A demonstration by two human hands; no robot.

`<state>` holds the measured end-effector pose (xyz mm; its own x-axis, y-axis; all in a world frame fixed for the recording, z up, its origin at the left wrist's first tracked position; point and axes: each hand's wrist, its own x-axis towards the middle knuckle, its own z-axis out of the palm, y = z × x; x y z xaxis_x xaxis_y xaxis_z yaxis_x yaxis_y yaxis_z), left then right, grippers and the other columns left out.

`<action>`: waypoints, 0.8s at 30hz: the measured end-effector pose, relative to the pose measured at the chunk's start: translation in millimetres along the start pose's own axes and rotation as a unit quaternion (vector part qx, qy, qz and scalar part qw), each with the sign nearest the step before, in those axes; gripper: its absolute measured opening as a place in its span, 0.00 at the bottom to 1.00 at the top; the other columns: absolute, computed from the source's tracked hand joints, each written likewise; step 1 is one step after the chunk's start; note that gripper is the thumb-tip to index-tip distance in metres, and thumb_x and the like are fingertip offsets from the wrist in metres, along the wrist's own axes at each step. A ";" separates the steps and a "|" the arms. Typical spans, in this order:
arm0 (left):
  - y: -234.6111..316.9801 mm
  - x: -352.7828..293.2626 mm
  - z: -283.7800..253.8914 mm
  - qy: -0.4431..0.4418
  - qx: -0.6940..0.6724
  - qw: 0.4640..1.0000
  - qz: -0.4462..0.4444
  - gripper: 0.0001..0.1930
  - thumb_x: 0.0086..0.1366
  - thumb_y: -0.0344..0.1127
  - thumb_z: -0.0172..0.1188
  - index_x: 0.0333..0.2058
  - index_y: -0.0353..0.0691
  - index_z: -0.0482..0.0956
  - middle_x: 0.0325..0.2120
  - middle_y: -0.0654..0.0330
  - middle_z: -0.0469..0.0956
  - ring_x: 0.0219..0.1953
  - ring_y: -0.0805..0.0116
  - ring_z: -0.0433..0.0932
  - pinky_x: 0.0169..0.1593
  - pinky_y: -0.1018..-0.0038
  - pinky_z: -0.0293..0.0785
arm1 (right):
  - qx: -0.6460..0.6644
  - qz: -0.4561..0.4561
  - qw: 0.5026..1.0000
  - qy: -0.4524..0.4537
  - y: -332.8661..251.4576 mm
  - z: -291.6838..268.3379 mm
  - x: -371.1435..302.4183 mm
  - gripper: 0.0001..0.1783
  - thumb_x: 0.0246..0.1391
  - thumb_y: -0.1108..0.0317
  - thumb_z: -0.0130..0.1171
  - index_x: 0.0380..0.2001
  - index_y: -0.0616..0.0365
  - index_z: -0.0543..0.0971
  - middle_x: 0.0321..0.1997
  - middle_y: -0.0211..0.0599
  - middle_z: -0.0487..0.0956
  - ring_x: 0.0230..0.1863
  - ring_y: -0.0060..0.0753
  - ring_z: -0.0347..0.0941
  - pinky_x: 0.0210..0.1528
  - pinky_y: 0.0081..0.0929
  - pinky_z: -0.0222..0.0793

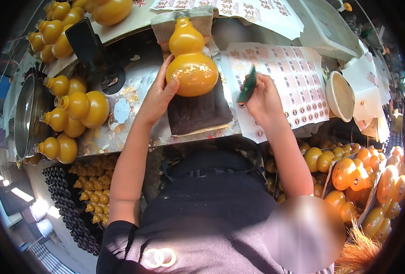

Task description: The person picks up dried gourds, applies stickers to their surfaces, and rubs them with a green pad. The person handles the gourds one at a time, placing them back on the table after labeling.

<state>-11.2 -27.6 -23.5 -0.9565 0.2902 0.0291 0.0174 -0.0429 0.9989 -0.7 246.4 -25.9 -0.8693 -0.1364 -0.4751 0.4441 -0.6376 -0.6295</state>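
Note:
A glossy yellow gourd-shaped bottle [187, 41] with a clear neck lies on its side, its neck pointing away from me. My left hand [160, 93] grips its wider bulb from the left, thumb on top. Pale gold lettering and a patterned band show on that bulb. Beneath the bottle is a dark cloth-covered rest [198, 116], with a beige folded cloth [160, 28] under the neck end. To the right, my right hand [265, 98] pinches a flat dark-green scraper-like piece [247, 86], held apart from the bottle above a printed sheet [293, 75].
Several yellow gourd bottles [92, 109] stand at the left near a metal basin [26, 118] and a phone on a stand [86, 43]. At the right are a pale bowl [340, 96] and a translucent tub [323, 27]. Crates of finished bottles [348, 176] sit below.

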 end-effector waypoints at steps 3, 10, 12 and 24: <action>-0.2 -1.1 10.2 0.029 -0.026 0.999 -0.001 0.46 0.63 0.61 0.55 0.67 0.37 0.46 0.60 0.52 0.61 0.64 0.64 0.59 0.65 0.70 0.53 | -0.092 -0.111 0.989 -0.039 7.2 42.7 -30.8 0.19 0.56 0.69 0.58 0.49 0.59 0.67 0.40 0.34 0.75 0.40 0.29 0.73 0.44 0.30 0.73; -1.7 -0.1 10.2 0.030 0.010 0.999 0.002 0.44 0.64 0.61 0.52 0.66 0.36 0.47 0.60 0.51 0.61 0.63 0.63 0.60 0.65 0.70 0.54 | -0.509 -0.408 0.752 -0.093 43.5 78.2 -31.6 0.19 0.55 0.68 0.59 0.48 0.55 0.69 0.36 0.49 0.78 0.33 0.54 0.77 0.37 0.36 0.73; -0.4 0.0 11.3 0.028 0.009 1.000 -0.001 0.44 0.64 0.61 0.52 0.66 0.36 0.47 0.60 0.51 0.61 0.63 0.63 0.60 0.65 0.70 0.54 | -0.524 -0.415 0.742 -0.055 43.2 73.5 -27.0 0.19 0.55 0.68 0.59 0.49 0.55 0.68 0.35 0.50 0.78 0.32 0.58 0.76 0.35 0.37 0.73; 3.9 0.6 8.8 0.007 0.056 0.998 -0.034 0.47 0.64 0.66 0.47 0.67 0.35 0.44 0.61 0.50 0.59 0.66 0.61 0.55 0.67 0.70 0.49 | -0.438 -0.365 0.821 0.039 44.2 37.9 -15.7 0.19 0.55 0.67 0.59 0.46 0.62 0.68 0.38 0.43 0.74 0.39 0.35 0.72 0.44 0.29 0.68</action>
<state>-9.1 -19.2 -19.3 -0.9604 0.2760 -0.0395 -0.0171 0.0832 0.9964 24.4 191.6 -23.0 -0.9717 0.1111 0.2084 -0.1729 0.2662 -0.9483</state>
